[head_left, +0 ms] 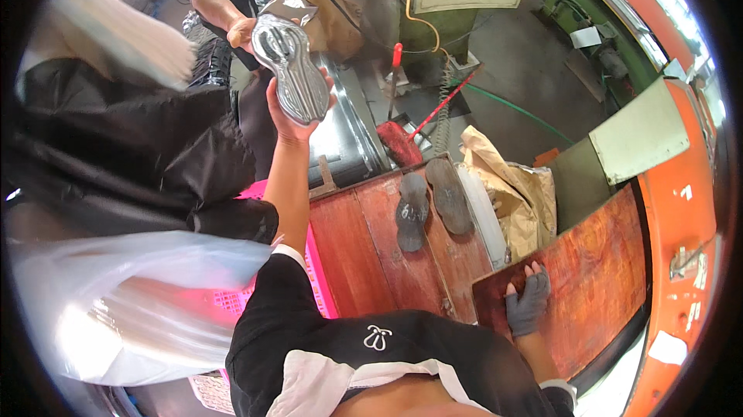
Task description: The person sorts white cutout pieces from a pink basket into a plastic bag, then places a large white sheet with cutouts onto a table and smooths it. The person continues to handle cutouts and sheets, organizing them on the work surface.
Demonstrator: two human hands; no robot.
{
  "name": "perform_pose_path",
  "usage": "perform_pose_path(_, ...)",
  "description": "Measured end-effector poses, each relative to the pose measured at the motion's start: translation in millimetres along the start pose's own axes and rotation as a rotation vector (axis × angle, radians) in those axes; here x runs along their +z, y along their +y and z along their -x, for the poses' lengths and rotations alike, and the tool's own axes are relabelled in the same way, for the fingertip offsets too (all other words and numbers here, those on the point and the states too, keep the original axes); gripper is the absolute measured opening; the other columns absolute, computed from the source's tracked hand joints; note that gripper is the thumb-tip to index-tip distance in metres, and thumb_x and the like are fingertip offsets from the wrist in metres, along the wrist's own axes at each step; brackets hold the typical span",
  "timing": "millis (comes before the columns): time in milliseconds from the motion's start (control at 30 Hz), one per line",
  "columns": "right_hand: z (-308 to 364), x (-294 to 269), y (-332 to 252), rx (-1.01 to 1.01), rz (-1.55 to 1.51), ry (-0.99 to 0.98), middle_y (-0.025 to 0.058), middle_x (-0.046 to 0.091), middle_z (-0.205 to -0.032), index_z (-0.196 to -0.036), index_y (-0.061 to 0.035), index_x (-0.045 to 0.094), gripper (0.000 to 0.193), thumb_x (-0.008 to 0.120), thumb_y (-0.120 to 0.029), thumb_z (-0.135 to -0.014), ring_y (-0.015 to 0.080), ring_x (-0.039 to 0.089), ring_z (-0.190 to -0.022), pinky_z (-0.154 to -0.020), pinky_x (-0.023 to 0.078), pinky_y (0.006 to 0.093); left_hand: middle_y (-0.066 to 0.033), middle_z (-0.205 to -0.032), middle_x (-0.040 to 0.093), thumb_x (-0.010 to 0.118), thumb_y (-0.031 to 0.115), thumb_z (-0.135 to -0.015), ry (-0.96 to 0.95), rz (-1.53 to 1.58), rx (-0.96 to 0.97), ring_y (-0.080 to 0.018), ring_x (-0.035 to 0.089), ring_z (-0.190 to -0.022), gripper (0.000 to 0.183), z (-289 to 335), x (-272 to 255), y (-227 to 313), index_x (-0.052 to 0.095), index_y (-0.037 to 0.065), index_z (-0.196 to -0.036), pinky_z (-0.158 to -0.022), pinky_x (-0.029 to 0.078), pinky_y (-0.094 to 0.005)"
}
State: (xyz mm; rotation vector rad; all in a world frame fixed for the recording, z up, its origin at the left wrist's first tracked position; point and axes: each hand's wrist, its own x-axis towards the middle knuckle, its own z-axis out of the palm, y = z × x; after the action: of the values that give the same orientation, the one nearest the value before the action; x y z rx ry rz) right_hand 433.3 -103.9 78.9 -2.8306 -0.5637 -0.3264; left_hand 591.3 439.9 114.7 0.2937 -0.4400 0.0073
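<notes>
A shiny silver, ridged piece shaped like a shoe sole (288,65) is held out at the upper left. My left hand (291,130), bare and at the end of a stretched arm, is closed round its near end. At its far end a co-worker's hand (241,33) touches the same piece. My right hand (529,302), in a grey glove with bare fingertips, lies with fingers stretched on the edge of a reddish wooden board (592,281). Between my arms, two dark shoe soles (412,212) (450,196) lie side by side on a wooden tabletop (348,243).
Black sheeting (116,138) and clear plastic (139,301) fill the left, beside a pink basket (316,271). Crumpled brown paper (518,200) stands beyond the tabletop, near a red brush (400,144). An orange machine (681,223) borders the right. Cables and a green hose (511,103) cross the floor.
</notes>
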Motion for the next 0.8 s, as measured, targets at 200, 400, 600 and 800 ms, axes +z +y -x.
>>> perform_pose_path(200, -3, 1, -4, 0.049, -0.095, 0.086, 0.0197, 0.047, -0.116, -0.112, -0.0014, 0.046, 0.045, 0.058, -0.027, -0.077, 0.0365, 0.041, -0.112, -0.094, 0.030, 0.0479, -0.0225, -0.118, 0.045, 0.043, 0.053, -0.080, 0.020, -0.028, -0.155, -0.0366, 0.051, -0.101, 0.068, 28, 68, -99, 0.037, 0.004, -0.126, -0.073, 0.049, -0.0499)
perform_pose_path(400, -6, -51, -30, 0.006, -0.390, 0.322, 0.0191, 0.049, -0.111, -0.113, -0.0023, 0.048, 0.049, 0.067, -0.021, -0.071, 0.0348, 0.046, -0.105, -0.090, 0.038, 0.0404, -0.0259, -0.117, 0.043, 0.043, 0.050, -0.082, -0.139, 0.043, -0.431, -0.0389, 0.052, -0.098, 0.070, 60, 150, -203, 0.031, 0.000, -0.128, -0.071, 0.051, -0.0491)
perform_pose_path(600, 10, -148, -43, -0.067, -0.388, 0.523, 0.0147, 0.051, -0.102, -0.111, -0.0031, 0.050, 0.054, 0.071, -0.025, -0.066, 0.0322, 0.048, -0.097, -0.085, 0.040, 0.0384, -0.0257, -0.111, 0.048, 0.043, 0.050, -0.079, -0.224, 0.022, -0.747, -0.0341, 0.057, -0.092, 0.073, 94, 228, -297, 0.031, -0.006, -0.125, -0.068, 0.053, -0.0400)
perform_pose_path(800, 78, -201, -20, 0.001, -0.269, 0.689, 0.0134, 0.051, -0.091, -0.108, 0.0003, 0.052, 0.055, 0.074, -0.018, -0.061, 0.0305, 0.050, -0.085, -0.077, 0.042, 0.0350, -0.0232, -0.112, 0.049, 0.045, 0.054, -0.075, -0.334, -0.003, -0.988, -0.0315, 0.057, -0.092, 0.081, 136, 283, -375, 0.029, -0.006, -0.127, -0.072, 0.052, -0.0374)
